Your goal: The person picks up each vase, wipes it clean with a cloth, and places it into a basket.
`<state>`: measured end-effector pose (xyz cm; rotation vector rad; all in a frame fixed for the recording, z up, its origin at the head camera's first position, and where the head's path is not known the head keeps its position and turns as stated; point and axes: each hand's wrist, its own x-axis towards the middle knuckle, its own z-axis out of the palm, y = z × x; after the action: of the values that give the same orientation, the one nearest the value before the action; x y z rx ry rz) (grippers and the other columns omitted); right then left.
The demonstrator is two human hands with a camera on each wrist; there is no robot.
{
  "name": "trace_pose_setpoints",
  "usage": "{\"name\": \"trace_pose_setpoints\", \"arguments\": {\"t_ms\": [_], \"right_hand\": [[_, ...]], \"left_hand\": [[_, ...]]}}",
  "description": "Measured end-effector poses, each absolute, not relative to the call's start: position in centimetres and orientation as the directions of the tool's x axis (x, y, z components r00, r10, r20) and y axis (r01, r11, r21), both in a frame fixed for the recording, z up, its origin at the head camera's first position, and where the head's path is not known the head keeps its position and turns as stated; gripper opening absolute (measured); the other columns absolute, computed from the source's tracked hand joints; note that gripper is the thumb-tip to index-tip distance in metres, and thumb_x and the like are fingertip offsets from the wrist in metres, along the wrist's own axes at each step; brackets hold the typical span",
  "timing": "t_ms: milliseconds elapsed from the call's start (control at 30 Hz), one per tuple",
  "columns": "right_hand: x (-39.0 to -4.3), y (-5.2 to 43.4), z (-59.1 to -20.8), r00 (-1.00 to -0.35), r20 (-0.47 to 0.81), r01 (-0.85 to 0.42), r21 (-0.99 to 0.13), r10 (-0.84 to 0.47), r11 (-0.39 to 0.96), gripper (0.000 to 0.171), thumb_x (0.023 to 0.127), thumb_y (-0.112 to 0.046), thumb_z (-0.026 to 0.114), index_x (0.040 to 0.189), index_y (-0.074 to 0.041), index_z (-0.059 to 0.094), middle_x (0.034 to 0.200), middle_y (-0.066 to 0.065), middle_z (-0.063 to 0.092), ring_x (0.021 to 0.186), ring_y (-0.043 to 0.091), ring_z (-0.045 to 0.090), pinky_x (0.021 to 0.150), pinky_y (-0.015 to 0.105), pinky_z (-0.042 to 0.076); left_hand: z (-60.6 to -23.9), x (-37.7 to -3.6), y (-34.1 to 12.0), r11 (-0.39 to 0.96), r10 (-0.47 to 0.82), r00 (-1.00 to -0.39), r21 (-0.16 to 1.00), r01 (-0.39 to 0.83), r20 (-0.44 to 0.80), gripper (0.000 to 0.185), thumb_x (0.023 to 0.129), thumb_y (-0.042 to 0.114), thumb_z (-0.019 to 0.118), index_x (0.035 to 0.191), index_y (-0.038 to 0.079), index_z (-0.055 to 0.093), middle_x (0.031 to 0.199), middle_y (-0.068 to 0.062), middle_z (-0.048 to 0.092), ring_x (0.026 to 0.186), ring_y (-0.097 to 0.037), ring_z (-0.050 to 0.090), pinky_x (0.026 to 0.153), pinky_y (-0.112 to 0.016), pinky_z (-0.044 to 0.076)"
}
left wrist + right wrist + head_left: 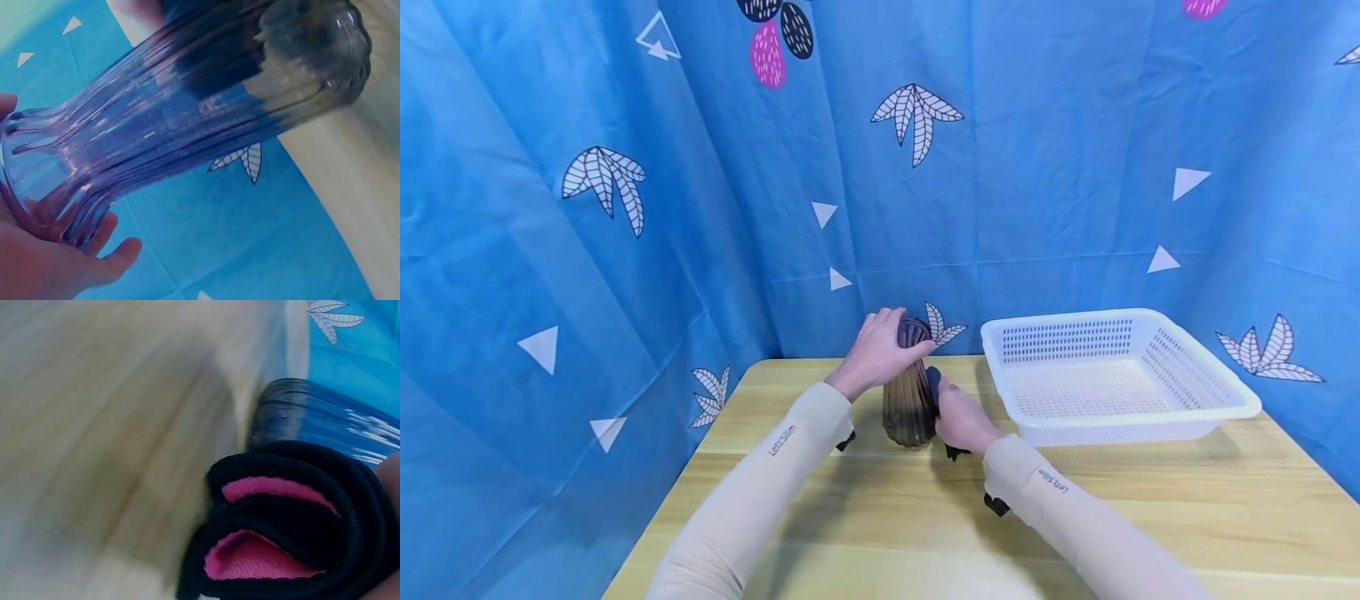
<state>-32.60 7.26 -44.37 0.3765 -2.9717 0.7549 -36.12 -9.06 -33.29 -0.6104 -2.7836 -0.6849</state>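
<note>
Stands upright on the tabletop [1150, 517], long axis vertical: vase [910, 400] of ribbed smoky glass. Left hand [880, 352] grip clamped over its rim from above. Right hand [962, 421] grip, low against the vase's right flank, closed round a folded black-and-pink cloth [294, 531]. Both touching; basket [1120, 375] off right.

Folded black-and-pink cloth [281, 531] pressed against ribbed glass vase [312, 419] on table [94, 425]
</note>
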Motion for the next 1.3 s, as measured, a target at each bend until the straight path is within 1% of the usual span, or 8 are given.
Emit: {"name": "trace_pose_setpoints", "arguments": {"t_ms": [200,400,533,667,833,1000,1167,1300], "right_hand": [[-32.9,7.5,-45.1,-0.972,0.049,-0.229,-0.398,-0.229,0.888,0.074,0.086,-0.002,0.065,0.149,0.016,0.031,0.137,0.031,0.056,0.116,0.037,0.063,0.099,0.047,0.052],[-32.8,7.6,-45.0,-0.971,-0.002,-0.215,-0.415,-0.237,0.884,0.076,0.085,-0.001,0.064,0.151,0.014,0.028,0.139,0.032,0.054,0.103,0.032,0.066,0.087,0.043,0.056],[-32.9,7.8,-44.8,-0.970,0.012,-0.217,-0.504,-0.244,0.836,0.067,0.089,-0.001,0.061,0.149,0.012,0.034,0.101,0.021,0.071,0.070,0.023,0.067,0.073,0.037,0.054],[-33.0,8.2,-44.5,-0.968,0.042,-0.227,-0.566,-0.247,0.793,0.053,0.090,-0.002,0.060,0.141,0.002,0.043,0.071,0.005,0.063,0.054,0.017,0.060,0.065,0.034,0.051],[-32.8,8.8,-42.8,-0.965,0.113,-0.254,-0.619,-0.236,0.743,0.067,0.088,-0.001,0.060,0.151,-0.008,0.038,0.078,0.004,0.063,0.056,0.016,0.060,0.059,0.032,0.051],[-32.5,9.2,-39.6,-0.952,0.193,-0.305,-0.626,-0.237,0.718,0.080,0.089,-0.003,0.058,0.161,-0.009,0.022,0.088,0.009,0.066,0.057,0.019,0.061,0.060,0.033,0.050],[-32.4,9.0,-37.9,-0.930,0.284,-0.360,-0.583,-0.233,0.728,0.078,0.088,-0.006,0.060,0.159,-0.004,0.026,0.137,0.021,0.058,0.093,0.027,0.065,0.078,0.039,0.053],[-32.3,8.6,-38.5,-0.935,0.267,-0.345,-0.545,-0.232,0.764,0.080,0.092,-0.011,0.061,0.160,-0.003,0.020,0.149,0.023,0.048,0.111,0.035,0.064,0.089,0.047,0.053]], "left_hand": [[-32.9,-36.1,-9.1,0.834,0.316,-0.910,0.380,0.401,0.268,0.100,0.086,0.073,0.058,0.154,0.003,0.036,0.147,-0.015,0.034,0.130,-0.027,0.040,0.109,-0.048,0.043],[-31.7,-35.6,-9.5,0.876,0.335,-0.920,0.294,0.383,0.202,0.101,0.086,0.077,0.054,0.158,0.009,0.031,0.161,-0.017,0.030,0.148,-0.034,0.031,0.120,-0.054,0.025],[-30.9,-35.5,-9.7,0.849,0.360,-0.921,0.358,0.389,0.147,0.097,0.089,0.069,0.058,0.160,0.010,0.027,0.162,-0.016,0.029,0.150,-0.034,0.027,0.120,-0.053,0.027],[-31.1,-35.7,-9.5,0.825,0.345,-0.930,0.432,0.364,0.124,0.099,0.088,0.066,0.062,0.160,0.009,0.026,0.162,-0.016,0.026,0.150,-0.031,0.028,0.119,-0.049,0.031],[-31.9,-35.9,-9.2,0.824,0.320,-0.931,0.434,0.364,0.173,0.105,0.083,0.074,0.061,0.156,0.003,0.034,0.145,-0.013,0.034,0.127,-0.026,0.048,0.107,-0.043,0.045],[-32.1,-35.8,-8.7,0.838,0.324,-0.913,0.372,0.399,0.249,0.106,0.078,0.082,0.060,0.147,0.002,0.048,0.125,-0.009,0.044,0.107,-0.025,0.049,0.093,-0.040,0.049],[-31.2,-35.5,-8.7,0.880,0.319,-0.924,0.296,0.372,0.213,0.099,0.080,0.079,0.061,0.146,0.006,0.051,0.131,-0.011,0.050,0.112,-0.028,0.051,0.096,-0.043,0.047],[-30.7,-35.3,-8.7,0.857,0.349,-0.927,0.354,0.374,0.135,0.092,0.088,0.064,0.064,0.154,0.004,0.039,0.143,-0.016,0.044,0.125,-0.031,0.049,0.104,-0.046,0.046]]}}
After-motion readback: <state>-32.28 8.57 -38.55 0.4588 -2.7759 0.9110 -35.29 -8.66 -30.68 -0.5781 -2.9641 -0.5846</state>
